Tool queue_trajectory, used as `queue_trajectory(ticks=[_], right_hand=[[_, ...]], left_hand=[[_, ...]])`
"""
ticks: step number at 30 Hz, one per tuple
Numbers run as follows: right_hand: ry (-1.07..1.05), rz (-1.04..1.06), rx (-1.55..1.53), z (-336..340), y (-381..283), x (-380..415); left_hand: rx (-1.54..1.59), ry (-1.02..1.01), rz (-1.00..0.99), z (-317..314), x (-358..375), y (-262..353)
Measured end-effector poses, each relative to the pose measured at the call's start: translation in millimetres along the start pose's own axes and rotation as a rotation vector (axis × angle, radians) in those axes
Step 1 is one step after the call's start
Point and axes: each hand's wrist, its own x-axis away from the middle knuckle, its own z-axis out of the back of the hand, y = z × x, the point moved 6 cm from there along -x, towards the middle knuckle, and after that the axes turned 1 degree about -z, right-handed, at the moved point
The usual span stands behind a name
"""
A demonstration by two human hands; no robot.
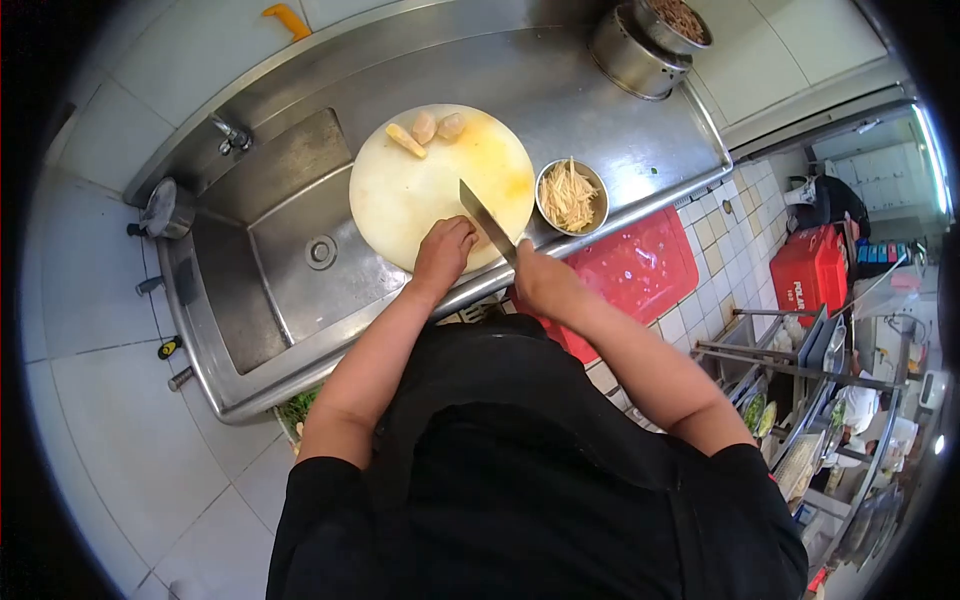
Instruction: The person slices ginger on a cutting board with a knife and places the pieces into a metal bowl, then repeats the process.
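My right hand [543, 280] is closed round the handle of a knife [485, 220], whose blade points up and left over the round white cutting board [390, 205]. Left of the blade, near the board's lower edge, my left hand [445, 250] has its fingers curled down; anything beneath them is hidden. Several pale peeled pieces [424, 127] lie at the top of the board, one of them long and yellowish. Beside the board on the right stands a metal bowl of thin pale strips [569, 198].
A steel sink [290, 260] with a tap [232, 135] is on the left. Metal pots [636, 55] stand at the counter's far right. A red lid [640, 270] lies below the counter edge. Shelves and a red box [808, 272] are at right.
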Motion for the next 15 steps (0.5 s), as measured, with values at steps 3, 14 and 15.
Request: queue_trajectory(ticks=[3, 14, 15], right_hand=[[0.03, -0.089, -0.048, -14.1, 10.8, -8.9], [-0.009, -0.078, -0.039, -19.0, 10.9, -6.2], [0.048, -0.077, -0.039, -11.6, 7.9, -12.5]], left_hand=[[0.002, 0.035, 0.008, -0.4, 2.6, 0.0], [-0.014, 0.063, 0.003, -2.1, 6.3, -4.5], [-0.018, 0.062, -0.005, -3.4, 6.4, -5.3]])
